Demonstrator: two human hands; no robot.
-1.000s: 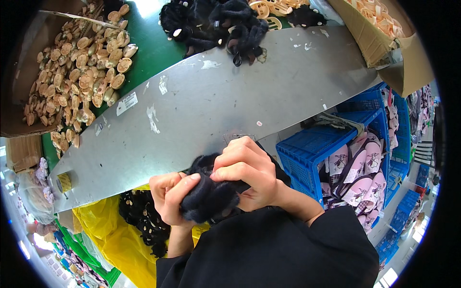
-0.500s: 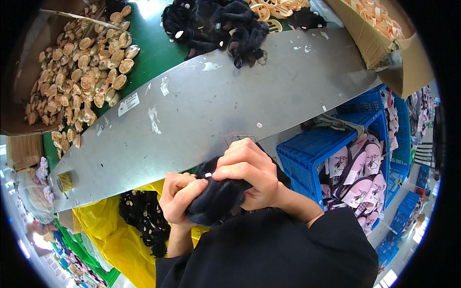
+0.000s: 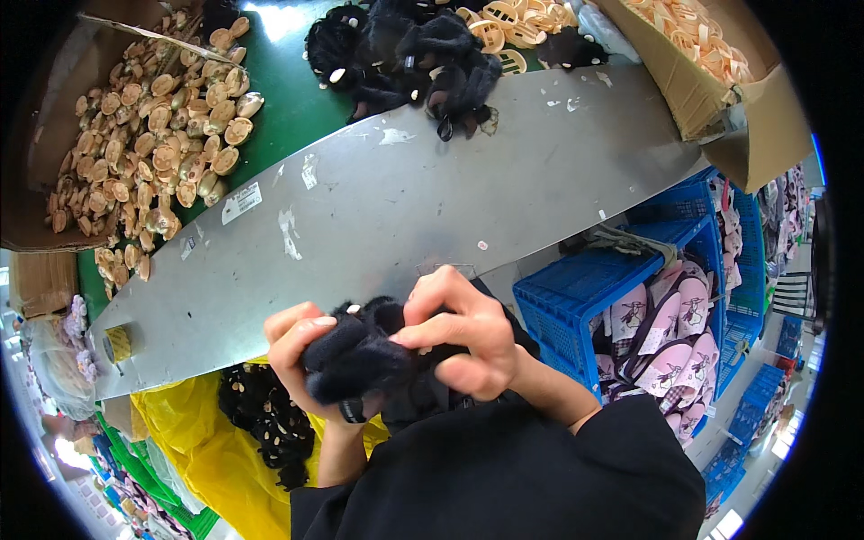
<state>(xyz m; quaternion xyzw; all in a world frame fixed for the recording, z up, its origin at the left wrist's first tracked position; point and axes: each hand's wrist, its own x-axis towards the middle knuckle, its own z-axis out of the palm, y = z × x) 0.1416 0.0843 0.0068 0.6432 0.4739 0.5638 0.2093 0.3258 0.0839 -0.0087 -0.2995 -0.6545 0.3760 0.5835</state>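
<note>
Both hands hold one black fuzzy piece point(image 3: 360, 360) close to my chest, just below the front edge of the grey metal table point(image 3: 405, 207). My left hand point(image 3: 297, 346) grips its left side from underneath. My right hand point(image 3: 463, 337) pinches its right side with fingers curled over the top. A small pale tab shows at the piece's upper edge. A pile of similar black fuzzy pieces point(image 3: 405, 54) lies at the far side of the table.
Tan oval pieces point(image 3: 153, 135) spill from a cardboard box onto a green surface at left. A yellow bag with black fuzzy pieces point(image 3: 261, 423) sits below left. Blue crates with pink slippers point(image 3: 657, 324) stand at right. A cardboard box point(image 3: 711, 63) sits top right.
Both hands stay on the black piece, shifting slightly; the left hand's fingers have wrapped further around it.
</note>
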